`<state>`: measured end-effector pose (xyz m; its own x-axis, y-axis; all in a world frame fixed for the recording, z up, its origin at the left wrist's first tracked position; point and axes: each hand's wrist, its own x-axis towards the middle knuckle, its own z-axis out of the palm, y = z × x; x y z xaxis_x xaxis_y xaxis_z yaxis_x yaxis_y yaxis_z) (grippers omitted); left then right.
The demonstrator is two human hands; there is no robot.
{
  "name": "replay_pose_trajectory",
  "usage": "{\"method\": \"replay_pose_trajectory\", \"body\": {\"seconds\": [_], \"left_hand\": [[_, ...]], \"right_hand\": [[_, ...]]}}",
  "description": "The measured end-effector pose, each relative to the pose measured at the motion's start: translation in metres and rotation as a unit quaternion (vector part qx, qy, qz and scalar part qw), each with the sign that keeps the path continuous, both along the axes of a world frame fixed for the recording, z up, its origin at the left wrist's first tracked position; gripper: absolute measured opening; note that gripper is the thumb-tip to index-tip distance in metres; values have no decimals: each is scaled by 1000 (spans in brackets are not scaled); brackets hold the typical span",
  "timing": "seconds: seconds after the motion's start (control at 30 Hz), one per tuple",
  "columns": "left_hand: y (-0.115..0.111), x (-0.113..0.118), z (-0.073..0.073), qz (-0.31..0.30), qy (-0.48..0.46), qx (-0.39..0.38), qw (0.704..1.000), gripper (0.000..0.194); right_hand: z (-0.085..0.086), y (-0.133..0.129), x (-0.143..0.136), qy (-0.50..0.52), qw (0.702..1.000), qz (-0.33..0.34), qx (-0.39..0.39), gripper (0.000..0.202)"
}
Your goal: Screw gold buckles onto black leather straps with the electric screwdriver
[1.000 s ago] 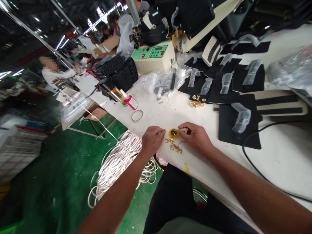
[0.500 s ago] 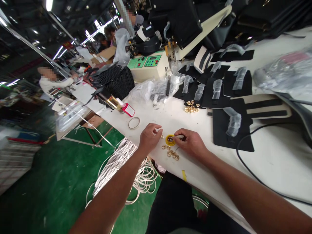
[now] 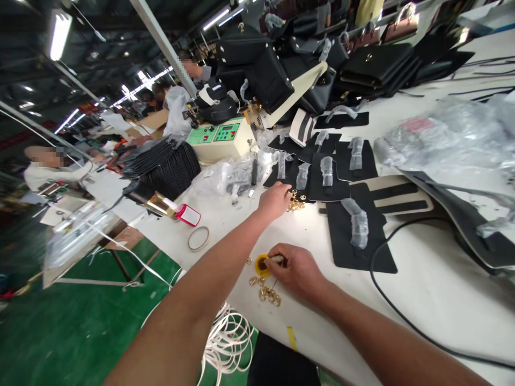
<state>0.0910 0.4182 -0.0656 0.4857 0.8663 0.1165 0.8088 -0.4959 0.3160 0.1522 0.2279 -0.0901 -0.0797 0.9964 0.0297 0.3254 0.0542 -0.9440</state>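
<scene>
My left hand (image 3: 276, 200) reaches across the table to a pile of small gold metal fittings (image 3: 296, 206). Its fingers are partly stretched out and apart at the pile's left side; the thumb side is hidden. My right hand (image 3: 298, 271) is closed around a pale-handled tool (image 3: 277, 259) with a thin shaft, whose kind I cannot make out. The handle's end lies at the rim of a small round yellow dish (image 3: 257, 271) with something dark inside. Just below the dish lie several gold ring-like fittings (image 3: 267, 294), close to the right fingers.
Black flat panels (image 3: 341, 230) with plastic-wrapped straps lie beyond my hands. A red-and-white bottle (image 3: 188, 215) and a tape ring (image 3: 198, 238) are at the left edge. A control box (image 3: 219, 140) and black bags (image 3: 265, 72) stand behind. A black cable (image 3: 376, 279) curves at right.
My left hand has moved from beside the yellow dish forward to the farther gold pile. My right hand stays at the dish with the tool. The view has turned to the right.
</scene>
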Motion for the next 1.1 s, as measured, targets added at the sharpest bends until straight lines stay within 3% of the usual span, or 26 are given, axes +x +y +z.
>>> {"method": "replay_pose_trajectory", "body": {"seconds": [0.27,0.5,0.7,0.9,1.0,1.1], "left_hand": [[12,2,-12,48,-8,-12,999,9],[-8,-22,5,31,-108,-14,994,12],[-72,-86,18,87,-203,-33,975,21],[-158,-161,9,197,-251,-52,946,25],[-190,-176,-3,207,-278,-82,935,26],[-208,-176,-12,204,-318,-106,920,26]], "right_hand": [[0,1,-1,36,999,-10,-16,8],[-2,-1,0,61,998,-9,-16,8],[-3,-3,4,128,991,6,-42,16],[2,-4,10,206,974,-26,-86,38],[7,-4,11,211,972,-47,-96,48],[10,-5,10,207,973,-49,-91,51]]}}
